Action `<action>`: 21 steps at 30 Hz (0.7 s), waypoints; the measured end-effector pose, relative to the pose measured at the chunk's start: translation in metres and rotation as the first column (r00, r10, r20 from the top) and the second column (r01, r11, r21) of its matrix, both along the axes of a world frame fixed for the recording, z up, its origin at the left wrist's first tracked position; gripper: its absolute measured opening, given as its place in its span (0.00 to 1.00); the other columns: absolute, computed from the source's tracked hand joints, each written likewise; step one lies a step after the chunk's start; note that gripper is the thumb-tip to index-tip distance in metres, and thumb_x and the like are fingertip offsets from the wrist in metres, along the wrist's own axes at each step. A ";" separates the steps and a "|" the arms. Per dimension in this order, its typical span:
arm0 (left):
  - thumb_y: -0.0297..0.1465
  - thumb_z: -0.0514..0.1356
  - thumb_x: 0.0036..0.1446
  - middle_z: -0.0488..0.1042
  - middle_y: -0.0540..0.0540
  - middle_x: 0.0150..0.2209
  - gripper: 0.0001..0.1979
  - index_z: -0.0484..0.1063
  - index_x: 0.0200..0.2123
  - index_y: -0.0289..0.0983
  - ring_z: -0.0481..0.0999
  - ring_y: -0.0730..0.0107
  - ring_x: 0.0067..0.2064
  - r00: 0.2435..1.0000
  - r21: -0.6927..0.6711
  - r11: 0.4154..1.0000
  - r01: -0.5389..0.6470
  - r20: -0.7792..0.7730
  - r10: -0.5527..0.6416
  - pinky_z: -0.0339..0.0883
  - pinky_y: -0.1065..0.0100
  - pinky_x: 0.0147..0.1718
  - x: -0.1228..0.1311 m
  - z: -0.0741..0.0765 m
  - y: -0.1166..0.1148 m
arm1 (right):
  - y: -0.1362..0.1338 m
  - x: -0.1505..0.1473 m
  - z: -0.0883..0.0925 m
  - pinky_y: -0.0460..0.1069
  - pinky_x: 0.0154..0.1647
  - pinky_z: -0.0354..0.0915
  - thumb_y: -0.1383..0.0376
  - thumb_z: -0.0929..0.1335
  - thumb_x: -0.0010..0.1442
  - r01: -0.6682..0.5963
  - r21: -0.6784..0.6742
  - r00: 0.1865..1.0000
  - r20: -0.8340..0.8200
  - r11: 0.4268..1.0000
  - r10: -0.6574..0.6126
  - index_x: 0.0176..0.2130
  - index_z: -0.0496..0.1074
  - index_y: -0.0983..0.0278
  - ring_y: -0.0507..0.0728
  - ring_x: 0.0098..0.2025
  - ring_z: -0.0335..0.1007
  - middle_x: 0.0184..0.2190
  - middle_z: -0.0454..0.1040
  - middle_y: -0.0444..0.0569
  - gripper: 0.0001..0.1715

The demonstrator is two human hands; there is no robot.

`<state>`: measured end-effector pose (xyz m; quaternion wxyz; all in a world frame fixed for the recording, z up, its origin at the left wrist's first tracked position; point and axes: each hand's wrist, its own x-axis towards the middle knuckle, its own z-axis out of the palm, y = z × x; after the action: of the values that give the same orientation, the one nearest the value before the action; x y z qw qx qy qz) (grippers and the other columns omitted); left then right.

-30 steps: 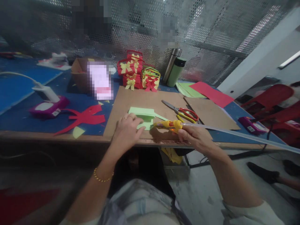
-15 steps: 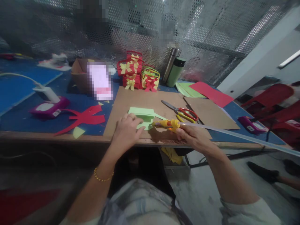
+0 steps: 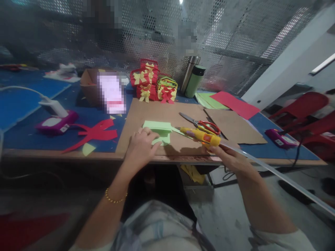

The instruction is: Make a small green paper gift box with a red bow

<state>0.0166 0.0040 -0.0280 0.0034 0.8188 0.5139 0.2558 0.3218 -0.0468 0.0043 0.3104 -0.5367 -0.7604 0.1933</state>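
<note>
My left hand [image 3: 141, 144] rests with curled fingers on a folded light green paper piece [image 3: 158, 128] lying on a brown cardboard sheet [image 3: 159, 111]. My right hand [image 3: 227, 153] is closed round a yellow glue gun [image 3: 201, 136] whose nozzle points left, a little to the right of the green paper. A long clear glue stick [image 3: 274, 172] trails from the gun's back toward the lower right. Red-handled scissors [image 3: 202, 123] lie on the cardboard just behind the glue gun.
At the back stand small red and yellow paper baskets with bows [image 3: 153, 83], a green flask [image 3: 193, 81] and a cardboard box [image 3: 90, 82]. A red paper bow [image 3: 95, 131] and a purple device [image 3: 56, 123] lie left. Red and green sheets [image 3: 230, 103] lie right; red chairs [image 3: 309, 108] beyond.
My right hand has drawn the glue gun back to the right and tilted it, so its nozzle is off the green paper. The left hand stays on the paper.
</note>
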 end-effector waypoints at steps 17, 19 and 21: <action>0.35 0.58 0.64 0.74 0.40 0.43 0.12 0.80 0.44 0.39 0.72 0.51 0.48 1.000 -0.025 0.999 -0.021 0.001 0.021 0.65 0.52 0.47 -0.002 0.004 0.000 | 0.051 0.182 -0.029 0.61 0.52 0.67 0.62 0.64 0.62 0.434 0.244 0.750 0.436 0.867 -0.498 0.52 0.74 0.64 0.68 0.53 0.73 0.52 0.77 0.65 0.20; 0.34 0.58 0.64 0.75 0.40 0.43 0.12 0.80 0.44 0.39 0.72 0.51 0.48 1.000 -0.027 0.999 -0.021 -0.001 0.021 0.65 0.52 0.48 -0.002 0.004 0.000 | 0.056 0.190 -0.033 0.63 0.51 0.67 0.62 0.65 0.62 0.444 0.226 0.740 0.453 0.867 -0.498 0.51 0.75 0.63 0.70 0.53 0.72 0.53 0.77 0.64 0.19; 0.35 0.59 0.64 0.75 0.40 0.42 0.12 0.80 0.45 0.38 0.72 0.50 0.49 1.000 -0.023 1.000 -0.017 -0.004 0.017 0.65 0.52 0.48 -0.002 0.004 0.001 | 0.056 0.188 -0.032 0.64 0.50 0.66 0.62 0.66 0.62 0.441 0.261 0.712 0.480 0.859 -0.512 0.52 0.76 0.62 0.70 0.53 0.72 0.57 0.75 0.64 0.20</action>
<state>0.0145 0.0050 -0.0241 0.0098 0.8148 0.5238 0.2482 0.5100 0.0088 -0.0272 0.1593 -0.7256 -0.6620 -0.0992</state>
